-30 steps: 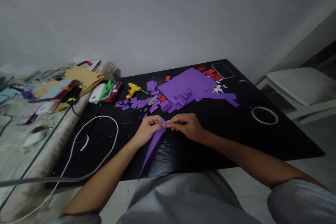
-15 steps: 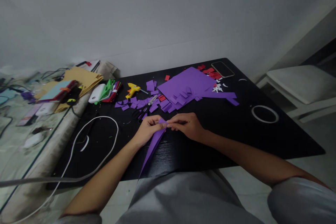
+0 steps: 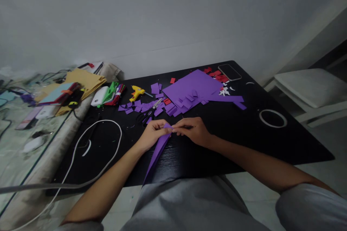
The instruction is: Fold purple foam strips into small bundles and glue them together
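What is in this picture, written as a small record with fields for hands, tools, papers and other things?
Left hand: grips a long purple strip
Right hand: fingertips pinched at the strip's far end
Tools: scissors with black handles; yellow glue gun to their left
Papers: large purple sheet; small purple pieces on and beside it; red scraps and white scraps near its right side
Surface: black table
Other: phone near the table's far right corner
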{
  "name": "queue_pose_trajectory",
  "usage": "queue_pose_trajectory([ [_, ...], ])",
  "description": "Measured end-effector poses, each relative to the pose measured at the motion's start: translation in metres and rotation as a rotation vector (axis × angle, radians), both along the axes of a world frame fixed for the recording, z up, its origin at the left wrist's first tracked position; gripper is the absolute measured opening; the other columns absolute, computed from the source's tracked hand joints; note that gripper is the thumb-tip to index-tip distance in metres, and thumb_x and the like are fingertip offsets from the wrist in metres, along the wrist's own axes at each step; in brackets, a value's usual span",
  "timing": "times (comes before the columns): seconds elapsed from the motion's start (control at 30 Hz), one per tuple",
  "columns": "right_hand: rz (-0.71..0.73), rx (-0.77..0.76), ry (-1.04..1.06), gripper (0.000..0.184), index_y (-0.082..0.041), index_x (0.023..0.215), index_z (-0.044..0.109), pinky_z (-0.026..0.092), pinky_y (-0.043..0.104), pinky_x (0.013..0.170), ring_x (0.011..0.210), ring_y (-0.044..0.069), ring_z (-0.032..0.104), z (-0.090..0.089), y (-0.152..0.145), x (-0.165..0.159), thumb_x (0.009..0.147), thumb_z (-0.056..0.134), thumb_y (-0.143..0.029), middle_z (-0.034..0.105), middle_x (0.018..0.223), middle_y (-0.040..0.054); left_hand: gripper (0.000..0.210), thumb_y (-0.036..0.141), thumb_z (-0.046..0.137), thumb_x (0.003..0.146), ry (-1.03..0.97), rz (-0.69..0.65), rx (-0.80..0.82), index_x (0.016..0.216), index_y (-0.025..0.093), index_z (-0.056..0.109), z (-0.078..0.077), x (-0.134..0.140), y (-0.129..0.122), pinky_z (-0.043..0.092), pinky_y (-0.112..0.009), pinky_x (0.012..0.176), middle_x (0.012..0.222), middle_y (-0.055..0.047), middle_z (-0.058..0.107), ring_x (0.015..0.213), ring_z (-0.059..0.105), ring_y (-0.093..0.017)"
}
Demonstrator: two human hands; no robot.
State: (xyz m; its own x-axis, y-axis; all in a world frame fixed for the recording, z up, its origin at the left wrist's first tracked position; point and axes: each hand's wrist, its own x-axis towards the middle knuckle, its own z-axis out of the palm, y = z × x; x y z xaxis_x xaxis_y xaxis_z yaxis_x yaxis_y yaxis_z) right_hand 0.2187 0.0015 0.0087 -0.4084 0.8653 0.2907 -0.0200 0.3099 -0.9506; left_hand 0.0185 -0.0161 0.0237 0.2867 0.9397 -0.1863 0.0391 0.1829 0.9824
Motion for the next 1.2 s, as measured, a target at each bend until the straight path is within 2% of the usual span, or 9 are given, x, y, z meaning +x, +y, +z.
queue_pose_trajectory([
  [0.17, 0.048, -0.285, 0.075, 0.029, -0.014, 0.090, 0.075, 0.055, 0.024, 0.054, 0.060, 0.015, 0.069, -0.0009, 0.0057, -0.0011, 0.075, 0.080, -0.040, 0.073, 0.070, 0.0039, 0.022, 0.032, 0.076, 0.072, 0.026, 0.032, 0.023, 0.070, 0.012, 0.068, 0.0016, -0.0003, 0.0024, 0.032, -0.020, 0.050, 0.058, 0.002, 0.061, 0.048, 0.045, -0.007],
  [0.33, 0.167, -0.439, 0.128, 0.035, -0.012, 0.078, 0.070, 0.055, 0.026, 0.052, 0.058, 0.015, 0.068, -0.0035, 0.0099, -0.0015, 0.077, 0.075, -0.046, 0.071, 0.071, 0.0052, 0.020, 0.030, 0.074, 0.073, 0.037, 0.023, 0.035, 0.069, 0.012, 0.067, 0.0003, 0.0015, 0.0023, 0.033, -0.019, 0.050, 0.058, 0.002, 0.062, 0.049, 0.046, -0.007],
  [0.57, 0.195, -0.415, 0.129, 0.024, -0.014, 0.073, 0.066, 0.053, 0.025, 0.054, 0.052, 0.012, 0.062, -0.0067, 0.0045, -0.0055, 0.078, 0.073, -0.036, 0.065, 0.060, 0.0008, 0.022, 0.032, 0.076, 0.074, 0.040, -0.002, 0.056, 0.069, 0.012, 0.066, -0.0015, 0.0026, 0.0012, 0.033, -0.020, 0.053, 0.059, 0.002, 0.061, 0.051, 0.045, -0.008],
  [0.73, 0.155, -0.375, 0.110, 0.020, -0.014, 0.075, 0.065, 0.053, 0.026, 0.055, 0.054, 0.012, 0.061, -0.0067, 0.0060, -0.0067, 0.078, 0.071, -0.033, 0.064, 0.061, -0.0001, 0.034, 0.042, 0.066, 0.084, 0.033, 0.021, 0.072, 0.067, 0.012, 0.066, -0.0001, 0.0009, 0.0034, 0.034, -0.022, 0.056, 0.061, 0.001, 0.059, 0.055, 0.045, -0.009],
  [1.07, 0.113, -0.329, 0.075, 0.017, -0.014, 0.075, 0.065, 0.052, 0.025, 0.055, 0.054, 0.011, 0.061, -0.0078, 0.0095, -0.0047, 0.078, 0.069, -0.030, 0.064, 0.062, -0.0001, 0.033, 0.044, 0.072, 0.080, 0.067, 0.096, 0.093, 0.071, 0.013, 0.068, -0.0002, -0.0004, 0.0026, 0.034, -0.023, 0.058, 0.062, 0.001, 0.057, 0.058, 0.045, -0.010],
  [1.2, 0.126, -0.362, 0.102, 0.013, -0.014, 0.072, 0.064, 0.052, 0.025, 0.054, 0.052, 0.012, 0.060, -0.0078, 0.0104, -0.0047, 0.076, 0.067, -0.027, 0.063, 0.059, -0.0008, 0.033, 0.043, 0.074, 0.079, 0.112, 0.130, 0.162, 0.067, 0.013, 0.068, -0.0011, -0.0003, 0.0027, 0.032, -0.022, 0.056, 0.060, 0.001, 0.053, 0.058, 0.041, -0.009],
])
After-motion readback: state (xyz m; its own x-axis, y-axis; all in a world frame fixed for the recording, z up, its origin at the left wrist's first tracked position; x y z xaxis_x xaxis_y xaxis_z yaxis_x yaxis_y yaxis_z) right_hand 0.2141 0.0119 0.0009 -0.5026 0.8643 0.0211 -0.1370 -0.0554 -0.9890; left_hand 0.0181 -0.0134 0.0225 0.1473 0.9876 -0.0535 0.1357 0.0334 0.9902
